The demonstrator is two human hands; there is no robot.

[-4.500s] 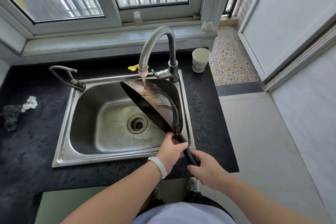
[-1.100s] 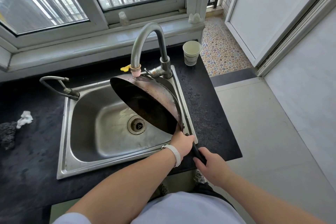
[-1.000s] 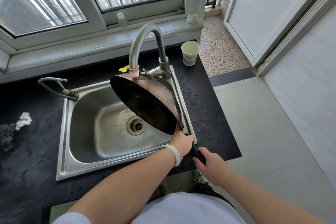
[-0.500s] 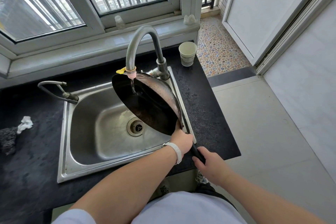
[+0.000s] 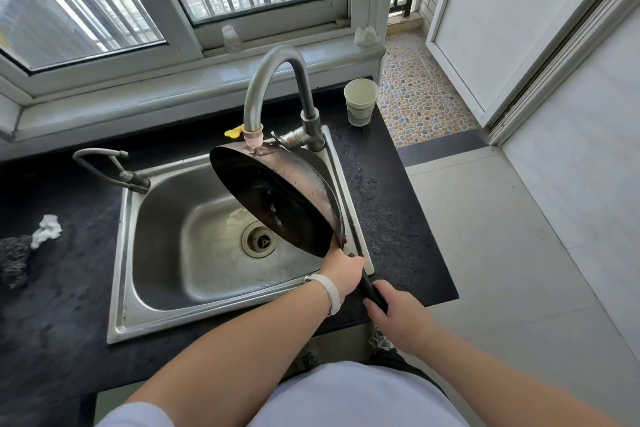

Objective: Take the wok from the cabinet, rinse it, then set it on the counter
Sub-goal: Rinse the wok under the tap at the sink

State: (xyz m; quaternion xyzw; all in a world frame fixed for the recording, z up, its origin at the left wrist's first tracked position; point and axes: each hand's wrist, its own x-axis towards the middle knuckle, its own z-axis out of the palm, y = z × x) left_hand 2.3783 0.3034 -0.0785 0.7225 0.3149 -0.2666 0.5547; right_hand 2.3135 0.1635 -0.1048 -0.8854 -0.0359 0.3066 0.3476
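A dark wok [image 5: 277,198] is tilted on edge over the right half of the steel sink [image 5: 180,253], its hollow facing left and its top rim right under the spout of the curved faucet [image 5: 273,87]. My left hand [image 5: 343,270] grips the black handle where it meets the wok. My right hand [image 5: 398,312] grips the handle's lower end, over the front edge of the black counter [image 5: 398,218]. Water flow at the spout is not clear.
A paper cup [image 5: 360,102] stands at the counter's back right corner. A small side tap [image 5: 110,166] sits at the sink's back left. A white scrap [image 5: 46,230] and a steel scourer [image 5: 14,263] lie far left. Tiled floor lies to the right.
The wok has turned to show more of its hollow, and its rim has moved closer under the spout. Both hands keep the same grip on the handle.
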